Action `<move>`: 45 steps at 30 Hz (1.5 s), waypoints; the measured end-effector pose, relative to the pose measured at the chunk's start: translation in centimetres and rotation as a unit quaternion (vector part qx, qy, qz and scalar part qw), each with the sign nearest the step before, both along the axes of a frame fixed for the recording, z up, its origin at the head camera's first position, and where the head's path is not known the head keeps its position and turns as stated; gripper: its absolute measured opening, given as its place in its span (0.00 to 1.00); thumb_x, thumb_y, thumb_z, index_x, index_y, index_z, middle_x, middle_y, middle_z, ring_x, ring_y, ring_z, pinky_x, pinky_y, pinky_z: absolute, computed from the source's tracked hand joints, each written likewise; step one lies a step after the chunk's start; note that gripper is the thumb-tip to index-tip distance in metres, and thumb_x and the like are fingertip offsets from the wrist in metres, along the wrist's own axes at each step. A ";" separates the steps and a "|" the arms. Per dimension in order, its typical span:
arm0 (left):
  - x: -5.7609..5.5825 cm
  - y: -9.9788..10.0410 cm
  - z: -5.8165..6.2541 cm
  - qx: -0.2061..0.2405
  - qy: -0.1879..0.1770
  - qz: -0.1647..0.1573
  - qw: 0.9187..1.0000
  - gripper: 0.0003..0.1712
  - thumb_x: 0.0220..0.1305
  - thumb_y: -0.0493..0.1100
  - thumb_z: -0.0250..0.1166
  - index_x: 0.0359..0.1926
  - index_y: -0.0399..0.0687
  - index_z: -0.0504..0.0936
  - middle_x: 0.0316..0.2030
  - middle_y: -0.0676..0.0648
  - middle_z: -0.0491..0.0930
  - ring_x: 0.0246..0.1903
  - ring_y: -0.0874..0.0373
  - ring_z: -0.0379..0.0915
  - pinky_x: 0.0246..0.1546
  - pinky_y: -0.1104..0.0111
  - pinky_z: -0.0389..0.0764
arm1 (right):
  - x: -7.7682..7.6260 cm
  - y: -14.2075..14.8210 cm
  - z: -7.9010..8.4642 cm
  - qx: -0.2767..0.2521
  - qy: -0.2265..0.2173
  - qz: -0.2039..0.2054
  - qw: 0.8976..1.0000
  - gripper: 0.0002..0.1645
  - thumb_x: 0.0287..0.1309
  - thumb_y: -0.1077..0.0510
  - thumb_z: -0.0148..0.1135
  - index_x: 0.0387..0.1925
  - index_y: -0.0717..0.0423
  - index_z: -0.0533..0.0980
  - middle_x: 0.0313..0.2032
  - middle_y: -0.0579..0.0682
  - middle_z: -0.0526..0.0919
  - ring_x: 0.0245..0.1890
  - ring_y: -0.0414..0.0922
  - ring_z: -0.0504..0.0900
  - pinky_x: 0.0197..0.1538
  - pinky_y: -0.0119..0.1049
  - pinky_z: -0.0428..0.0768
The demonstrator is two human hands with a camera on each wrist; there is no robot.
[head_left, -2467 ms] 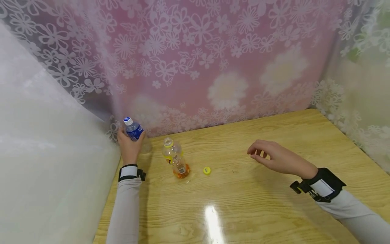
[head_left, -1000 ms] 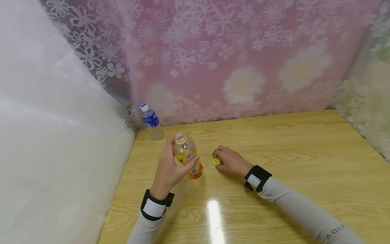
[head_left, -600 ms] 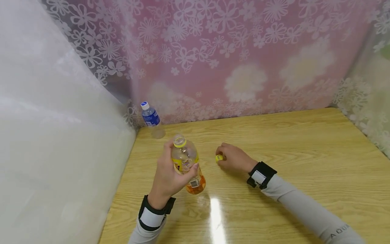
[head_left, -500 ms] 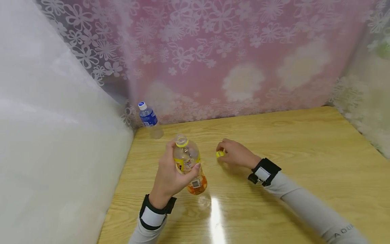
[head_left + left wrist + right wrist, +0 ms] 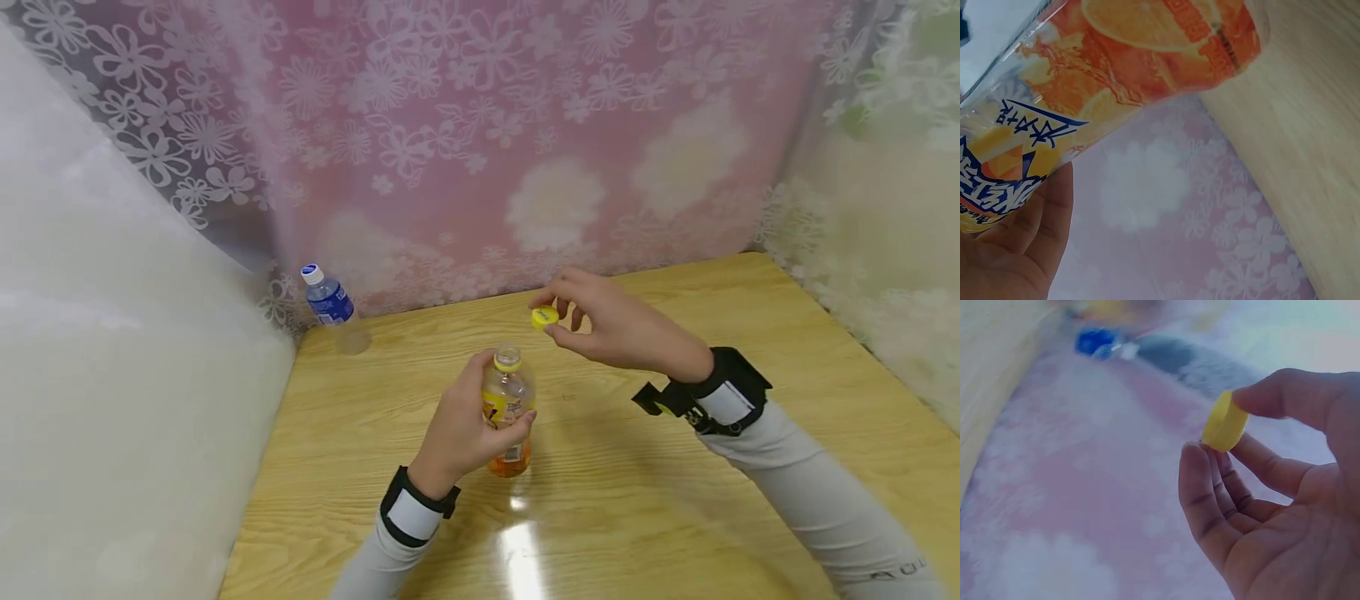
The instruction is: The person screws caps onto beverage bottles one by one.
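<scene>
My left hand (image 5: 465, 421) grips a clear plastic bottle (image 5: 511, 387) with a yellow label around its upper body. Its mouth is uncapped, and orange colour shows at the base. In the left wrist view the bottle's printed label (image 5: 1129, 56) shows orange slices, with fingers curled behind it. Up and to the right of the bottle mouth, my right hand (image 5: 611, 321) pinches a yellow bottle cap (image 5: 545, 317) between thumb and fingers. The right wrist view shows the cap (image 5: 1225, 423) held on edge, apart from the bottle.
A second bottle (image 5: 332, 308) with a blue label and white cap stands at the table's back left corner. The wooden table (image 5: 360, 467) meets a pink floral curtain (image 5: 450, 167) behind and a pale sheet (image 5: 112, 375) on the left.
The left hand has let go of the blue-labelled bottle and taken hold of the open one, bringing it right. The right hand has picked the yellow cap off the table and raised it.
</scene>
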State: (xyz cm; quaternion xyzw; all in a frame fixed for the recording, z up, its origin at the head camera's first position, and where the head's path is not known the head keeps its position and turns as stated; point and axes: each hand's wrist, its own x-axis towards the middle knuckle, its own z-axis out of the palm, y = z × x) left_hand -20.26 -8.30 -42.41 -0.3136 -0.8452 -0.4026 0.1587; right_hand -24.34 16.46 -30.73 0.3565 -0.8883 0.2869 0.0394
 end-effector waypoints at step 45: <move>-0.8 1.8 0.6 -0.019 0.076 0.007 0.997 0.48 0.60 0.58 0.72 0.72 0.43 0.61 0.46 0.48 0.79 0.34 0.63 0.80 0.28 0.78 0.80 | 2.3 -2.2 0.4 -0.016 0.060 0.031 0.998 0.15 0.62 0.55 0.71 0.49 0.50 0.81 0.40 0.43 0.76 0.37 0.38 0.76 0.38 0.34 0.78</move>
